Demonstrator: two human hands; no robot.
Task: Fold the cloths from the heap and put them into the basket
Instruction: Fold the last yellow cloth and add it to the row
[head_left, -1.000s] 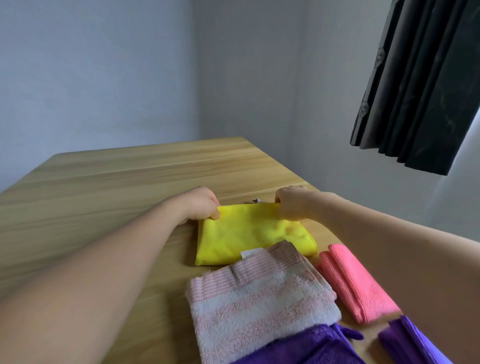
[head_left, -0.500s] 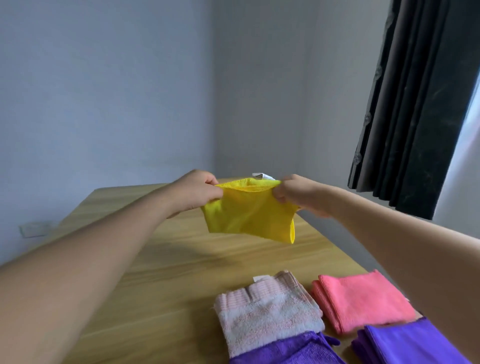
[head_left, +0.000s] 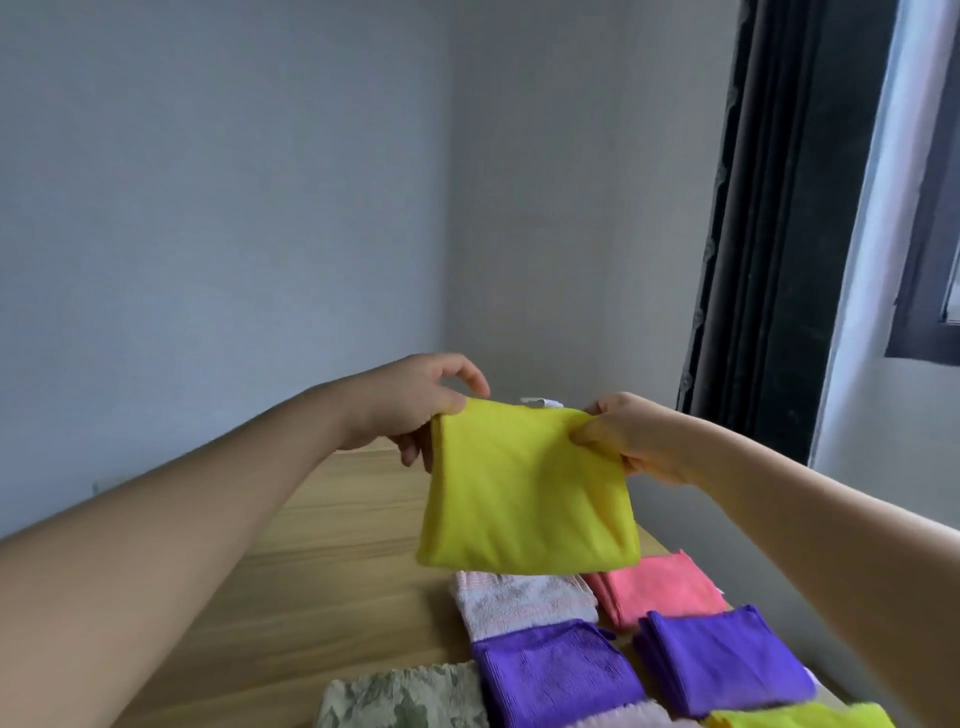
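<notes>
Folded yellow cloth (head_left: 524, 488) held above the counter (head_left: 332, 561). Left hand (head_left: 415, 402) pinches its upper left corner, right hand (head_left: 623, 436) its upper right. Folded cloths lie beneath it.

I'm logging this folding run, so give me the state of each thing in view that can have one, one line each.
yellow cloth: folded, held up in the air by its top corners
left hand: pinches the cloth's top left corner
right hand: pinches the top right corner
pink cloth: folded, flat on the table
striped pink towel: folded, flat
two purple cloths: folded, flat, side by side
curtain: drawn aside
</notes>
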